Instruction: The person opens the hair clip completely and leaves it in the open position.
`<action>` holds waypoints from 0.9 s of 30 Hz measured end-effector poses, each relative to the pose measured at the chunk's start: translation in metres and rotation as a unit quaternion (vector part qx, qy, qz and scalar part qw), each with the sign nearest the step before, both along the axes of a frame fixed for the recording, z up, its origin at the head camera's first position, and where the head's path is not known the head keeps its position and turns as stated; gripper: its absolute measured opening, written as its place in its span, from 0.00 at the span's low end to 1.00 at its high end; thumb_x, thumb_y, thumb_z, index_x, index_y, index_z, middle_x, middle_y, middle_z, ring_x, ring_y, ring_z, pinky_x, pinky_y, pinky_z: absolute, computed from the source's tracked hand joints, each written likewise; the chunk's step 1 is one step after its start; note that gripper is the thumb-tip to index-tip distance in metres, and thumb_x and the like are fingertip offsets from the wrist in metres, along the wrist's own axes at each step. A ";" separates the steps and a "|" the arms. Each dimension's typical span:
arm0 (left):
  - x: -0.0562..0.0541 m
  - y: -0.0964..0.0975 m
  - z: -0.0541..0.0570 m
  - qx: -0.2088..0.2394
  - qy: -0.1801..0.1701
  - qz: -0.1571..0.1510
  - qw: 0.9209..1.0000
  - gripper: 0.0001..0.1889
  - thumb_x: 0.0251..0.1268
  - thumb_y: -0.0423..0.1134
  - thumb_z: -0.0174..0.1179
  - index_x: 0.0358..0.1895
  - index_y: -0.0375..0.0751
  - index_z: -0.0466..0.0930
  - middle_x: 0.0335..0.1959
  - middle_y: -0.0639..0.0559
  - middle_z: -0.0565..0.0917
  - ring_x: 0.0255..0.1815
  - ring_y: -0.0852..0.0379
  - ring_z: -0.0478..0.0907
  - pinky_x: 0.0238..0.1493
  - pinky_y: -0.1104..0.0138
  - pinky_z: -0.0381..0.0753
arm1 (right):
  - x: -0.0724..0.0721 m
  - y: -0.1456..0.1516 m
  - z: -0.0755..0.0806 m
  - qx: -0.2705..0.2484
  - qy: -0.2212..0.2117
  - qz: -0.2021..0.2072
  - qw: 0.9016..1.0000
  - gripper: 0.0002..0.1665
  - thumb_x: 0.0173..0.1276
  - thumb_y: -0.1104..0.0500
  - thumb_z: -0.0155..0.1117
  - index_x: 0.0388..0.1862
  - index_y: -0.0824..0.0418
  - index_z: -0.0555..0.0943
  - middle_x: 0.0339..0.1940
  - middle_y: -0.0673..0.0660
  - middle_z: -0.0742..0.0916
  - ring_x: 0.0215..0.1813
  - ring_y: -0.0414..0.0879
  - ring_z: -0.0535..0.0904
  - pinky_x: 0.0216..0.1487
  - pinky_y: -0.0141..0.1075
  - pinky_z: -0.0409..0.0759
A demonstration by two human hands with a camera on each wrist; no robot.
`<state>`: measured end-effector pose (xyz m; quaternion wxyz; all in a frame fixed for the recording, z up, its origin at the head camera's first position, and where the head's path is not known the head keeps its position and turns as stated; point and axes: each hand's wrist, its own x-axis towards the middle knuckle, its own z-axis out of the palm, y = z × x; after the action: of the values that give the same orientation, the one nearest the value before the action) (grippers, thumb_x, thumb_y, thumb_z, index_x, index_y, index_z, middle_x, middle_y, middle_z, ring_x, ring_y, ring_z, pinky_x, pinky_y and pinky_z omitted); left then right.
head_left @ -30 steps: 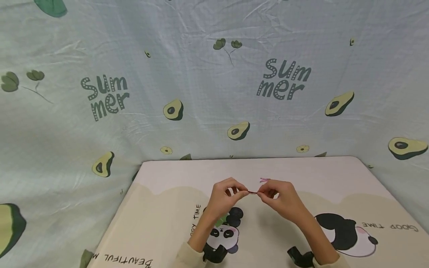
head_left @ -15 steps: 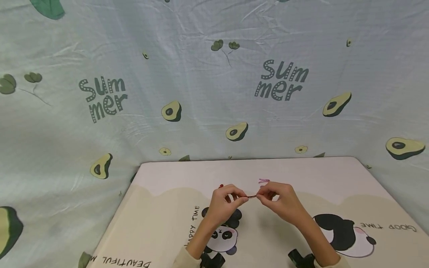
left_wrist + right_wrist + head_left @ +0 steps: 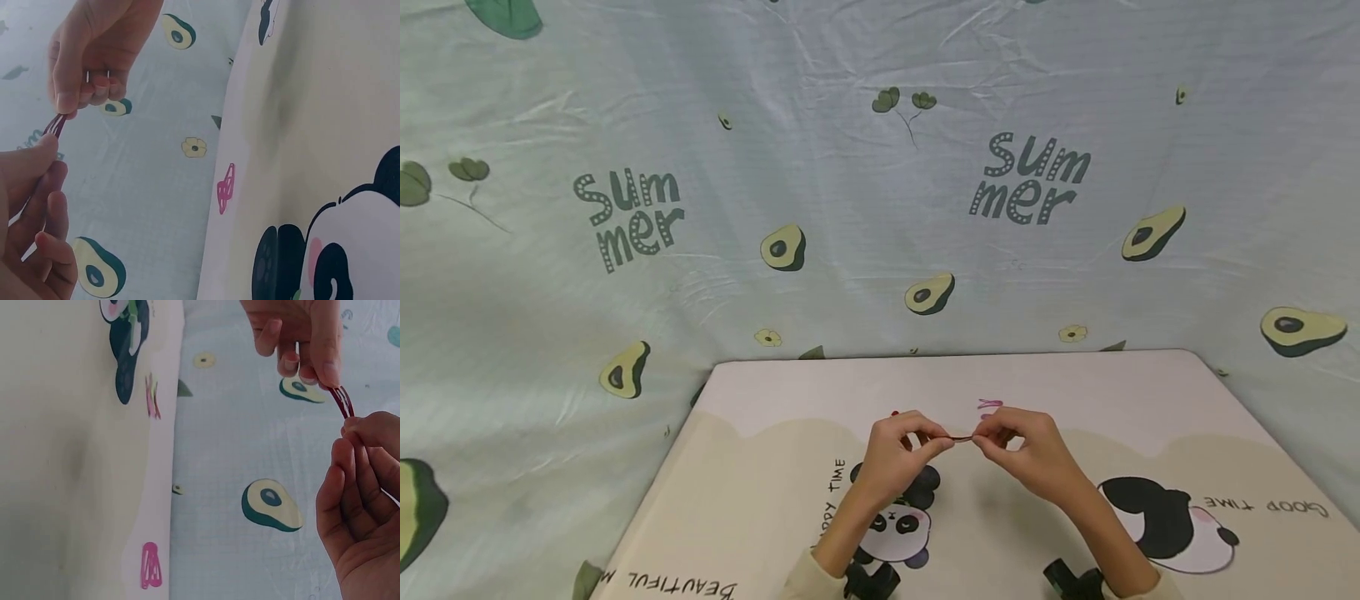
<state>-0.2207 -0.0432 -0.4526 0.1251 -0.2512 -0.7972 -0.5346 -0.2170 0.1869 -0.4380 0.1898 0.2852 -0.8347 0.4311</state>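
Observation:
Between my two hands, a thin dark red snap hair clip (image 3: 961, 438) is held up over the table, with a slit showing along it in both wrist views. My left hand (image 3: 892, 458) pinches one end between thumb and forefinger. The opposite end is pinched by my right hand (image 3: 1030, 452) in the same way. In the right wrist view the middle of the clip (image 3: 342, 401) shows between the fingertips, slightly bowed; both its ends are hidden under the fingers.
Pink hair clips (image 3: 150, 565) lie near the table's far edge, behind my right hand. Another group of coloured clips (image 3: 152, 395) lies farther left, mostly hidden behind my left hand in the head view. A printed curtain (image 3: 850, 167) hangs just behind the table (image 3: 760, 517).
Both hands have come slightly lower in the head view, still holding the clip between them. A red spot now shows behind my left hand. Little has moved in the last half second.

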 end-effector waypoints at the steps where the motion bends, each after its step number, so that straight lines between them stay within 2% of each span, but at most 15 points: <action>1: 0.000 0.000 0.000 -0.005 0.006 0.004 1.000 0.02 0.64 0.41 0.72 0.36 0.48 0.91 0.32 0.57 0.89 0.32 0.67 0.76 0.33 0.72 0.76 | 0.000 0.000 0.001 0.000 0.002 -0.001 1.000 0.12 0.58 0.71 0.77 0.33 0.54 0.88 0.28 0.43 0.86 0.29 0.31 0.78 0.34 0.31 0.83; 6: 0.000 0.001 0.000 -0.022 0.044 0.020 0.999 0.02 0.63 0.40 0.73 0.35 0.47 0.91 0.30 0.56 0.89 0.31 0.68 0.76 0.31 0.74 0.75 | 0.002 -0.001 0.003 0.010 0.007 -0.014 1.000 0.11 0.57 0.70 0.77 0.33 0.56 0.88 0.27 0.42 0.86 0.28 0.30 0.77 0.33 0.31 0.83; 11: -0.001 0.002 -0.001 -0.020 0.079 0.005 0.997 0.03 0.64 0.39 0.72 0.34 0.45 0.90 0.30 0.54 0.89 0.31 0.68 0.75 0.30 0.75 0.74 | 0.004 -0.002 0.004 0.026 -0.002 -0.022 0.999 0.09 0.59 0.69 0.77 0.35 0.57 0.88 0.28 0.43 0.87 0.29 0.30 0.76 0.33 0.31 0.83; 15: -0.002 0.002 -0.001 -0.026 0.093 0.002 0.995 0.02 0.65 0.38 0.70 0.35 0.45 0.90 0.31 0.54 0.89 0.31 0.67 0.75 0.30 0.75 0.73 | 0.005 -0.002 0.005 0.046 -0.001 -0.017 0.999 0.06 0.62 0.67 0.75 0.35 0.58 0.89 0.29 0.43 0.87 0.29 0.29 0.77 0.33 0.30 0.83; 20: 0.000 0.000 0.001 -0.021 0.067 0.012 0.997 0.03 0.65 0.40 0.70 0.37 0.47 0.90 0.33 0.56 0.89 0.32 0.67 0.75 0.32 0.74 0.75 | 0.005 -0.003 0.005 0.048 0.011 -0.006 0.999 0.06 0.63 0.67 0.74 0.35 0.56 0.89 0.28 0.42 0.87 0.30 0.28 0.77 0.33 0.30 0.83; 24: 0.002 0.000 0.004 0.000 0.026 0.003 1.000 0.03 0.66 0.41 0.69 0.39 0.48 0.91 0.34 0.56 0.90 0.35 0.67 0.77 0.34 0.73 0.77 | 0.004 -0.003 0.003 0.038 0.027 0.003 0.999 0.08 0.62 0.68 0.74 0.34 0.55 0.89 0.28 0.42 0.87 0.29 0.28 0.77 0.33 0.30 0.83; 27: 0.002 0.000 0.005 0.006 0.012 0.000 1.000 0.04 0.66 0.41 0.70 0.39 0.49 0.91 0.34 0.57 0.90 0.35 0.67 0.77 0.34 0.73 0.76 | 0.003 -0.003 0.002 0.034 0.038 0.007 0.999 0.10 0.62 0.69 0.74 0.33 0.53 0.88 0.27 0.41 0.86 0.29 0.28 0.76 0.32 0.29 0.82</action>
<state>-0.2186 -0.0434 -0.4480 0.1360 -0.2568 -0.7925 -0.5362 -0.2144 0.1835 -0.4360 0.2084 0.3136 -0.8390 0.3927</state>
